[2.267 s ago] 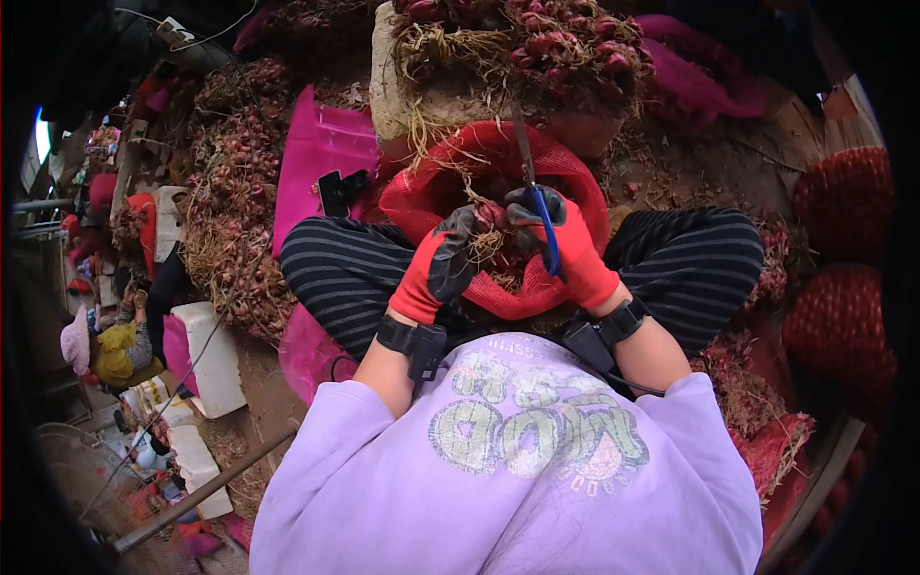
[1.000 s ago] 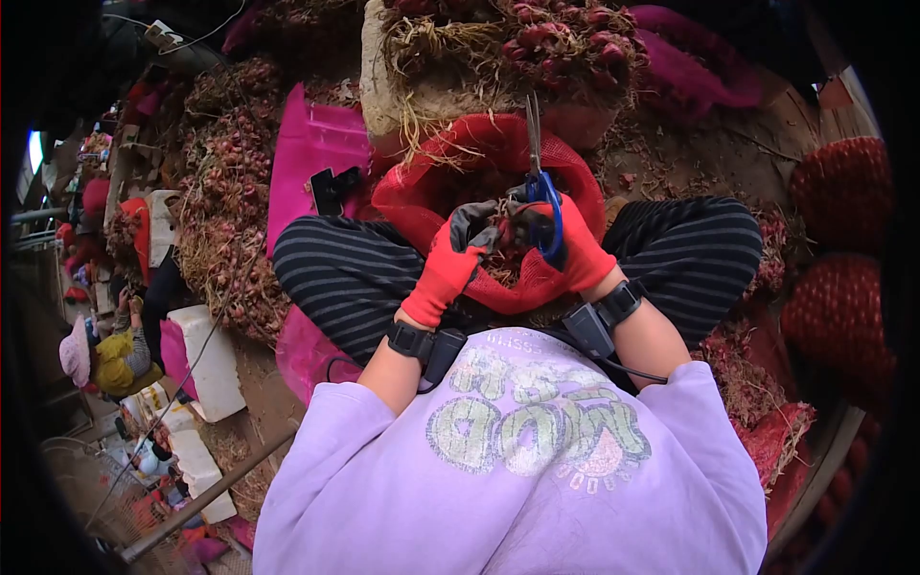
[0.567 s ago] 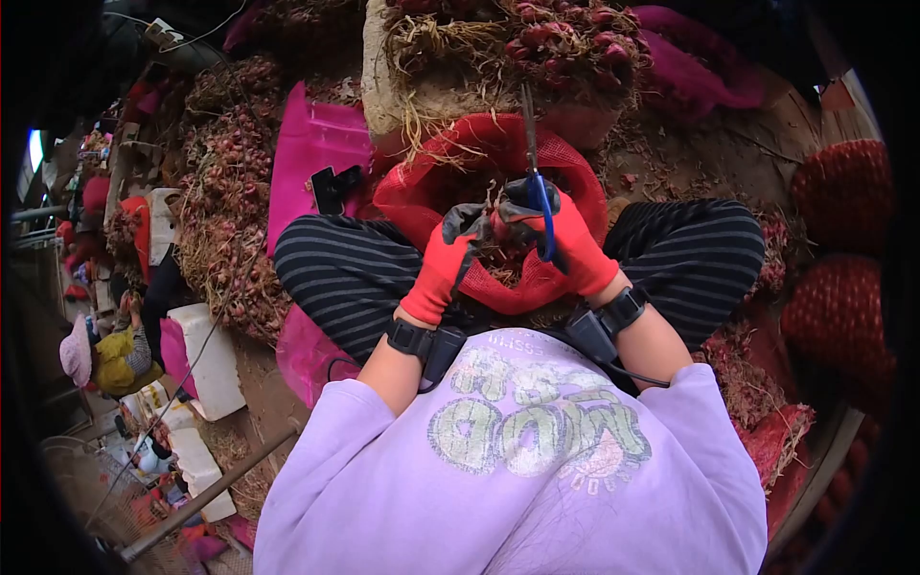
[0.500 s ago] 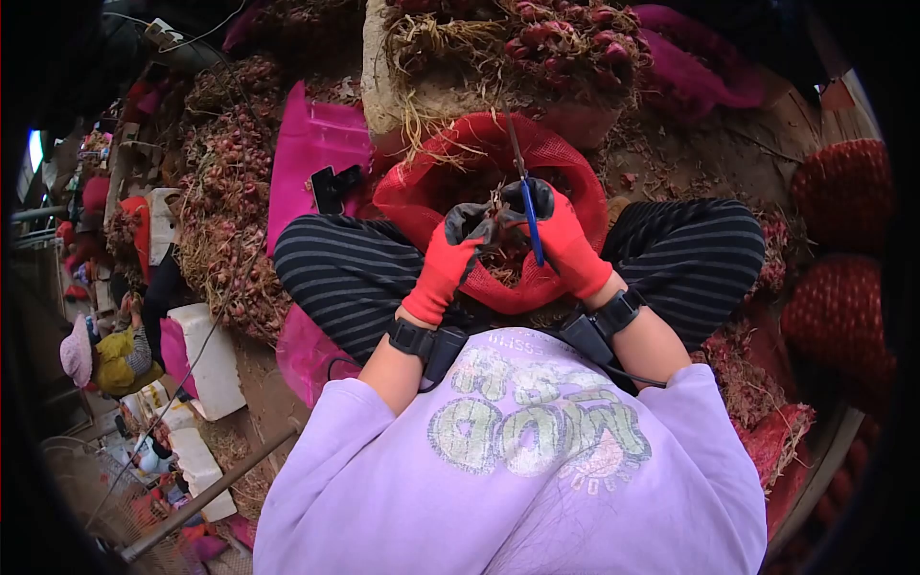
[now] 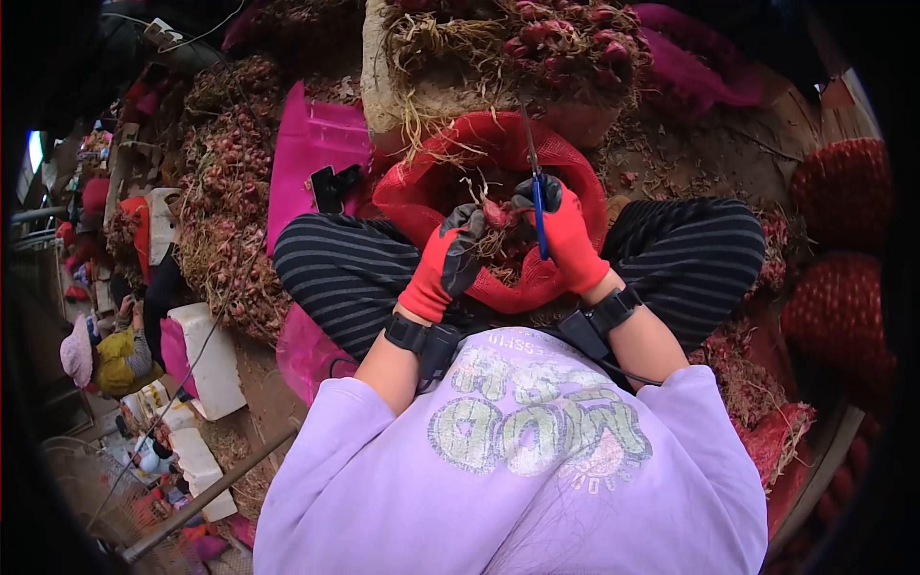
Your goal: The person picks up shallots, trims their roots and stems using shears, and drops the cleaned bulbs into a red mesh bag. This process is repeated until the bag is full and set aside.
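My left hand [image 5: 450,251], in a red and dark grey work glove, pinches a red shallot [image 5: 495,213] by its side; dry roots or stalk stick up from it. In my right hand [image 5: 565,230], gloved alike, is a pair of scissors [image 5: 540,218] with blue handles, its long blades pointing away from me. Whether the blades are apart cannot be made out. Both hands are over the mouth of a red mesh bag [image 5: 395,192] between my crossed legs. Inside the bag lie loose shallots and dry scraps, partly hidden by my hands.
Beyond the bag stands a pale block [image 5: 379,96] with a heap of shallots [image 5: 575,43] on it. More bunches [image 5: 225,192] lie to the left, beside pink mesh [image 5: 311,144] with a dark phone-like object [image 5: 331,187]. Filled red sacks [image 5: 839,196] stand right. Another person [image 5: 125,359] sits far left.
My hands have moved slightly apart, and the shallot now shows between them. The scissors have shifted a little right and stand more upright.
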A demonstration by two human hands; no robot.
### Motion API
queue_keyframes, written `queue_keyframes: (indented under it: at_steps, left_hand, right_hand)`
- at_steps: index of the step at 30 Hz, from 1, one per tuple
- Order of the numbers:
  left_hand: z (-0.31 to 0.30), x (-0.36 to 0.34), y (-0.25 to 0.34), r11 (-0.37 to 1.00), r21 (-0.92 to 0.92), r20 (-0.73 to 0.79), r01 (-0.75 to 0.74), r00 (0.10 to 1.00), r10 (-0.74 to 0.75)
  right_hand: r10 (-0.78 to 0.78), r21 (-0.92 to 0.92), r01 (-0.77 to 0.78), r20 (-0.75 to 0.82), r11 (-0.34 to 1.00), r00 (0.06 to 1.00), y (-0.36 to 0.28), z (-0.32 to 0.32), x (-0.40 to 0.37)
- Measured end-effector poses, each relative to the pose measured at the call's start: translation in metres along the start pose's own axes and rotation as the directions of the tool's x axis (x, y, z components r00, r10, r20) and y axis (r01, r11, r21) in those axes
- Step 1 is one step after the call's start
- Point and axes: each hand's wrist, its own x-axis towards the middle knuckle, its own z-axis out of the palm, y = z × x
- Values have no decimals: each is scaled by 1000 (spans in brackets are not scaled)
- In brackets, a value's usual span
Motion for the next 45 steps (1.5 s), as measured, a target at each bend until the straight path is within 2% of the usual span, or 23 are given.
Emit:
queue_keyframes:
  at_steps: [2, 3, 4, 5, 6, 7, 8, 11, 13, 16, 23, 25, 26, 28, 30, 31, 34, 37, 38, 40, 41, 44, 45]
  left_hand:
    - [-9, 7, 8, 999, 6, 2, 44, 999, -44]
    - [-7, 7, 13, 918, -344, -23, 198, 975, -219]
    - [-1, 7, 20, 697, -651, 16, 302, 923, -385]
    - [2, 7, 24, 371, -866, 108, 336, 849, -517]
    - [5, 3, 20, 418, -831, 113, 368, 847, -519]
    - [8, 0, 15, 464, -792, 119, 398, 845, -521]
    - [10, -3, 12, 508, -748, 125, 426, 843, -523]
    - [13, -5, 13, 158, -893, 239, 422, 741, -627]
    - [15, -6, 14, 185, -900, 202, 394, 754, -625]
    - [14, -4, 16, 221, -894, 182, 390, 766, -617]
    - [5, 3, 25, 452, -786, 118, 422, 820, -560]
    - [8, 3, 25, 291, -869, 152, 400, 776, -612]
    - [9, 2, 24, 209, -901, 171, 381, 753, -635]
    - [14, -1, 14, 156, -930, 142, 333, 716, -684]
    - [19, -6, 8, 154, -940, 112, 304, 704, -701]
    - [20, -7, 7, 178, -937, 96, 299, 713, -694]
    - [19, -8, 10, 260, -909, 57, 324, 717, -694]
    - [23, -7, 11, 270, -906, 27, 325, 682, -731]
    - [25, -6, 11, 261, -912, 17, 318, 664, -747]
    - [22, -4, 12, 161, -930, 110, 331, 666, -737]
    - [19, -2, 14, 111, -935, 154, 338, 667, -729]
    - [0, 8, 26, 349, -739, 210, 576, 690, -693]
    - [5, 7, 23, 285, -798, 218, 531, 695, -685]
  right_hand:
    - [-48, -19, 49, 38, 999, 998, -6, 3, 0]
    - [-72, -29, 73, 56, 997, 996, -10, 5, 0]
    - [-94, -139, 108, 106, 984, 990, -16, 9, -1]
    - [-110, -247, 148, 162, 958, 981, -22, 13, -4]
    - [-119, -347, 190, 215, 919, 969, -25, 14, -6]
    - [-169, -344, 244, 232, 907, 958, -17, 16, -4]
    - [-135, -308, 207, 240, 929, 961, -13, 14, -4]
    - [-1, -143, 40, 266, 989, 964, -8, 7, -2]
    - [135, 40, -155, 312, 987, 940, -2, -1, 5]
    - [106, 41, -126, 329, 991, 938, -8, -2, 2]
    - [261, 50, -299, 364, 953, 894, -23, 4, -3]
    - [289, 77, -339, 371, 938, 883, -9, -1, 0]
    - [284, 160, -367, 389, 916, 877, -8, -4, -1]
    - [268, 320, -420, 423, 849, 865, -7, -7, -3]
    - [91, 54, -117, 342, 992, 935, 5, -1, 0]
    - [-11, -92, 43, 322, 995, 947, 7, 3, 1]
    - [112, -89, -86, 348, 992, 931, 0, 1, -1]
    - [11, -98, 20, 309, 995, 951, 15, 4, 1]
    - [-56, -255, 131, 280, 958, 958, 17, 5, 0]
    - [-202, -548, 314, 256, 776, 945, 16, 9, -5]
    - [-255, -547, 381, 294, 746, 921, 9, 11, -7]
    - [-248, -499, 364, 284, 787, 926, 14, 9, -6]
    - [-255, -448, 342, 244, 826, 936, 17, 9, -6]
